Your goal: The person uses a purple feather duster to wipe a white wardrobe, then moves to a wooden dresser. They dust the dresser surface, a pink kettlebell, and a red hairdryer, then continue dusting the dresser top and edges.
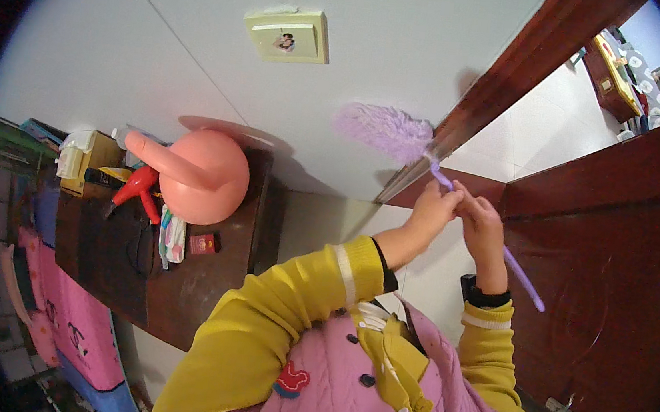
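A light purple fluffy duster (386,130) is held up near the wall beside the door frame. Its thin purple handle slants down to the right, and its far end sticks out past my right wrist. My left hand (429,214) is closed around the handle just below the fluffy head. Close beside it, my right hand (482,228) also grips the handle, a little lower down. The fluffy head overlaps the frame's edge in view; I cannot tell whether it touches the wall or the frame.
A dark wooden cabinet (209,282) at left bears a round coral-coloured vessel (208,181) with a long curved part, a red hair dryer (137,190) and small items. A cream switch plate (287,37) is on the wall. A brown door (595,290) stands at right.
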